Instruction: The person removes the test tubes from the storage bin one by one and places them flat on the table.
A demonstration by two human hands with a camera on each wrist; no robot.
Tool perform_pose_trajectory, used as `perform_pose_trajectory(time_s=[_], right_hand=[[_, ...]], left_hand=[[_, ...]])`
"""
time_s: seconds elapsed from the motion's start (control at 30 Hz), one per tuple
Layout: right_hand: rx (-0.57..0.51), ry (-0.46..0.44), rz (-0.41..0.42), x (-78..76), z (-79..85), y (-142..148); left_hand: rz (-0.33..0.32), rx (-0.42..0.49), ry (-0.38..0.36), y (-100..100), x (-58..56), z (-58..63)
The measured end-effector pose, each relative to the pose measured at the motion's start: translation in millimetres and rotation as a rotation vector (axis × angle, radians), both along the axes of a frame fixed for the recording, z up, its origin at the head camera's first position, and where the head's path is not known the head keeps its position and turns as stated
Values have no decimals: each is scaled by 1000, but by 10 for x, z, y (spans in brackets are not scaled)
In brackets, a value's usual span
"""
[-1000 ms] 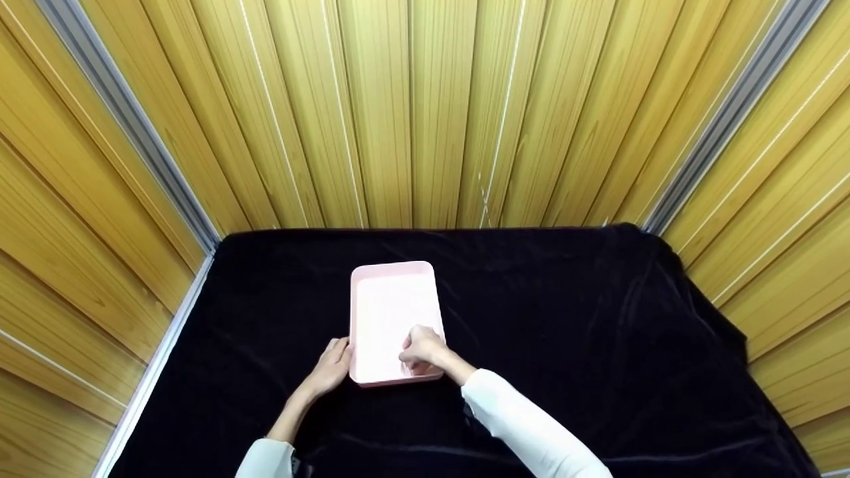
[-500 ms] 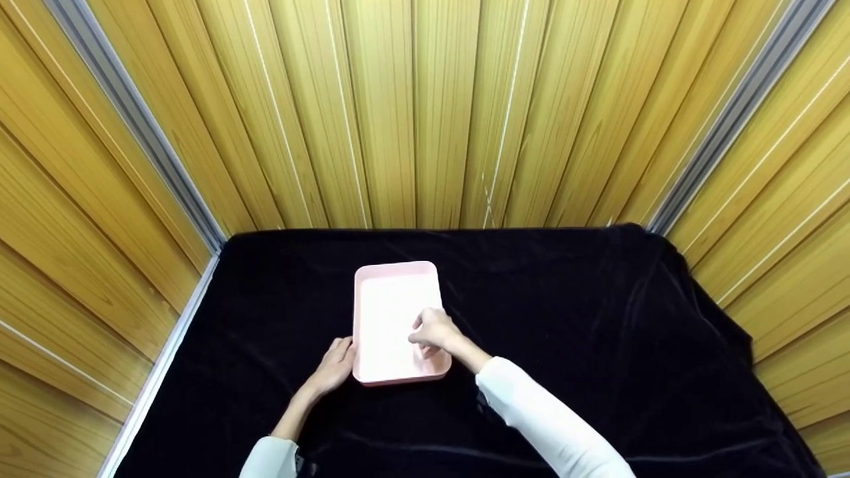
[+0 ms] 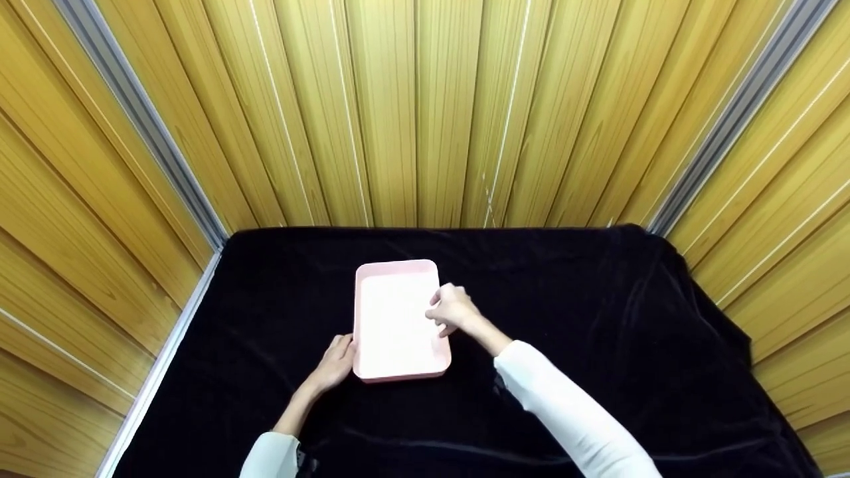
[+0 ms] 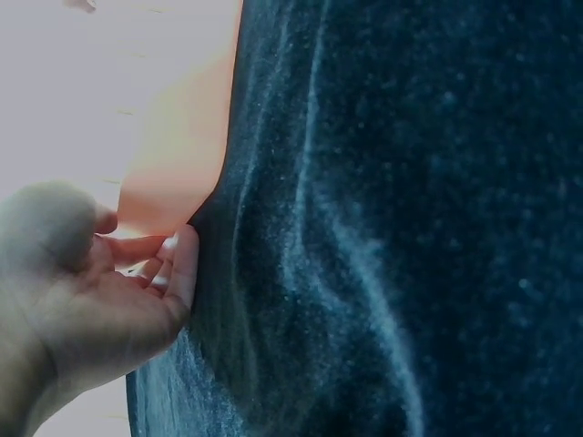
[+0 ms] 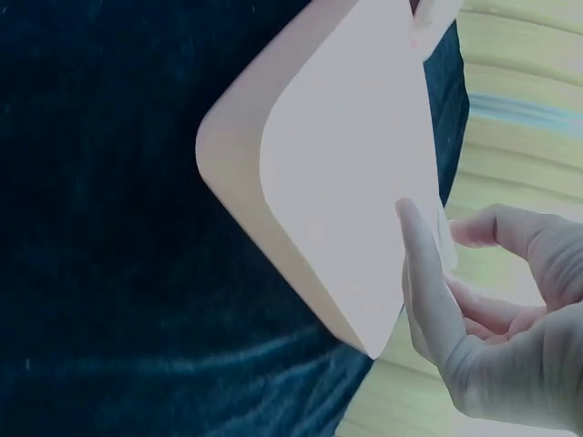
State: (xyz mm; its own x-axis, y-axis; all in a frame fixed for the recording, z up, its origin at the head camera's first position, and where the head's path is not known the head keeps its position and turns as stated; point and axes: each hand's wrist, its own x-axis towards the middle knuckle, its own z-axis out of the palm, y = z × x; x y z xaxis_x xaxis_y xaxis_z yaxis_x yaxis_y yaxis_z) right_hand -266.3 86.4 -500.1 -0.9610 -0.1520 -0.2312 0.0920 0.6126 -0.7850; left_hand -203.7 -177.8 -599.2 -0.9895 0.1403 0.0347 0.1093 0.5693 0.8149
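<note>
A pink rectangular tray point(image 3: 396, 267) with raised walls and rounded corners lies on black cloth. My left hand point(image 3: 334, 364) is at its left wall near the front; in the left wrist view the thumb and curled fingers point(image 4: 185, 259) grip the tray's edge. Over the right wall, about halfway along the tray, is my right hand point(image 3: 454, 309), its fingers bent together. Its wrist view shows a small pale piece point(image 5: 446, 238) between thumb and fingertips; I cannot tell what kind of thing it is. The tray's white inner floor shows nothing lying on it.
Black velvety cloth point(image 3: 564, 299) covers the table on all sides of the tray. Wood-patterned panels point(image 3: 438, 119) rise behind and at both sides, with grey metal posts point(image 3: 153, 126) at the corners.
My right hand has moved away from me and to the right, from the tray's front right part up along its right wall. The left hand stays at the left wall.
</note>
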Motion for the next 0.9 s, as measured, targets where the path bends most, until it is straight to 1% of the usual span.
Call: perform_pose_trajectory(time_s=[0.2, 0.3, 0.47, 0.57, 0.67, 0.77, 0.9], right_hand=[[3, 16, -51, -88, 131, 200], [-10, 5, -84, -129, 201, 349], [-78, -17, -121, -191, 333, 620], [-105, -17, -142, -228, 385, 791], [-106, -12, -173, -268, 395, 969], [-99, -13, -193, -306, 371, 1140], [-110, -43, -211, -333, 316, 1323]], left_hand=[[13, -1, 2, -3, 13, 9], [12, 9, 2, 12, 5, 7], [13, 15, -8, 33, -1, -11], [12, 19, -19, 38, 0, -8], [13, 21, -29, 31, 14, -6], [15, 25, -32, 3, 43, -15], [24, 25, -28, -39, 91, -30]])
